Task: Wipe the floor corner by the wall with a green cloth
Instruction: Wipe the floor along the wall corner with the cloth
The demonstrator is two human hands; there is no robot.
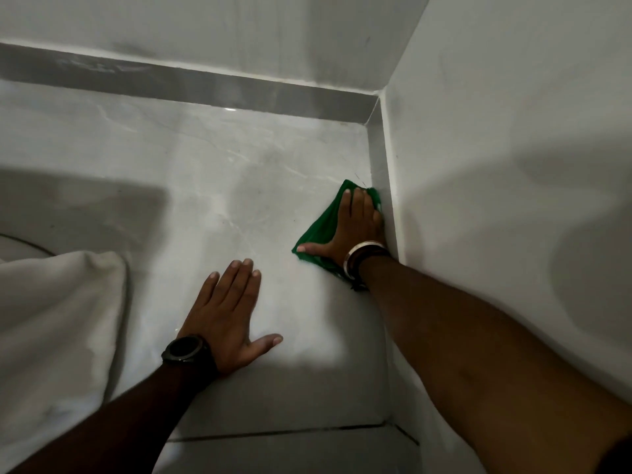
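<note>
the right hand (355,227) lay flat, fingers spread, pressing the green cloth (319,230) onto the floor (219,172) against the right wall's skirting (384,186), while the empty left hand (227,316) braced flat for support.

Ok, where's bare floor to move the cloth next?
Bare tile runs ahead of the green cloth to the skirting and corner. It is tight where the right hand meets the wall, and the left hand and white fabric fill the near left.

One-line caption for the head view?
Right hand presses green cloth against skirting; left hand braces flat on floor.
</note>
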